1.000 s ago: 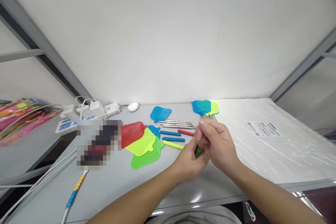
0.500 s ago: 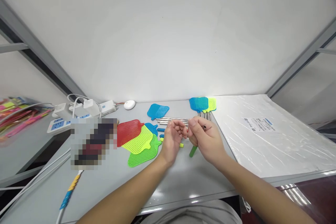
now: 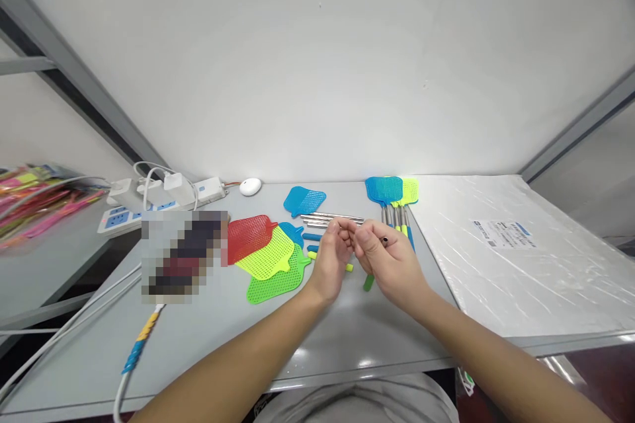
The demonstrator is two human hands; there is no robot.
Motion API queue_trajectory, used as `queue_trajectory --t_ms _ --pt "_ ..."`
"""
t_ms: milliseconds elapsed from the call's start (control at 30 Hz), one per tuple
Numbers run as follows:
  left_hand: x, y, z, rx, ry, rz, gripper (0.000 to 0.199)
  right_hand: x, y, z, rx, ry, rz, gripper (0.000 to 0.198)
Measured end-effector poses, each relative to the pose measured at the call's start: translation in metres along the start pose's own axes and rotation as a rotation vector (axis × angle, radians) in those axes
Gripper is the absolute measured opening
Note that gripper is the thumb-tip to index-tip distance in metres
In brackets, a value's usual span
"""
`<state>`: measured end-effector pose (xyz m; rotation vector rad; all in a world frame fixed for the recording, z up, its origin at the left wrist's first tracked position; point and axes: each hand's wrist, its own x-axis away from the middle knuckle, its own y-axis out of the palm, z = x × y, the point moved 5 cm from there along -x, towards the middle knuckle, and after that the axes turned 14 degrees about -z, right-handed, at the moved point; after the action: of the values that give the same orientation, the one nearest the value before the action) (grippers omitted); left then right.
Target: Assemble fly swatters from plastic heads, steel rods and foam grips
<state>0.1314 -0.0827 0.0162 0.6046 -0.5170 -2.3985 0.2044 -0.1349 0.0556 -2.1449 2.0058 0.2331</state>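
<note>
My right hand (image 3: 393, 263) is closed around a thin metal tube (image 3: 385, 240); only its dark round end shows beside the fingers. Below that hand a green handle (image 3: 368, 283) sticks out, and I cannot tell if it is held or lies on the table. My left hand (image 3: 333, 263) has its fingers curled in against the right fingertips; whatever they pinch is hidden. Behind the hands lie several metal rods (image 3: 330, 218), a blue handle (image 3: 312, 236) and a yellow handle (image 3: 349, 268). Red (image 3: 251, 236), yellow (image 3: 268, 254) and green (image 3: 280, 277) fly swatter heads overlap on the left.
Assembled fly swatters (image 3: 384, 190) lie at the back right, beside a white wrapped package (image 3: 476, 277). Another blue swatter head (image 3: 303, 200) is near the wall. A power strip (image 3: 119, 217), a white round device (image 3: 251, 186) and a blurred-out phone-like object (image 3: 186, 254) with a cable stand left.
The view has shifted slightly, moving the table items a little right and up. Both hands remain together in nearly the same pose, the left fingers a bit closer to the right hand.
</note>
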Motion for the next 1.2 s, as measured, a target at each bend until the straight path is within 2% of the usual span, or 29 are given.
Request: queue_trajectory --t_ms 300,433,533,600,733,800,900,1067,1200 --pt "0.001 0.001 0.001 -0.004 0.046 -0.057 0.041 -0.003 -0.005 0.005 -0.095 0.025 0.031 0.037" --pt "0.002 -0.002 0.003 -0.065 0.065 -0.039 0.039 -0.002 -0.01 0.004 -0.185 -0.029 0.097 0.035" --pt "0.0 -0.005 0.008 -0.107 0.087 -0.01 0.039 0.0 -0.011 0.004 -0.131 -0.047 0.126 0.032" --pt "0.0 -0.006 0.017 -0.164 0.107 0.006 0.04 0.001 -0.008 0.005 -0.094 -0.033 0.088 0.032" --pt "0.01 -0.007 0.048 -0.489 0.06 -0.003 0.032 0.006 -0.002 0.016 -0.142 0.033 0.009 0.033" --pt "0.026 -0.009 0.066 -0.778 0.022 -0.021 0.022 0.012 -0.001 0.023 -0.124 0.073 -0.005 0.034" --pt "0.062 -0.016 0.085 -1.205 0.023 -0.037 0.016 0.023 0.001 0.034 0.046 0.125 -0.064 0.033" --pt "0.125 -0.041 0.081 -1.616 -0.159 0.101 0.021 0.045 0.004 0.044 0.427 0.176 -0.185 0.027" --pt "0.152 -0.047 0.08 -1.807 -0.21 0.198 0.023 0.062 0.002 0.048 0.611 0.16 -0.238 0.016"
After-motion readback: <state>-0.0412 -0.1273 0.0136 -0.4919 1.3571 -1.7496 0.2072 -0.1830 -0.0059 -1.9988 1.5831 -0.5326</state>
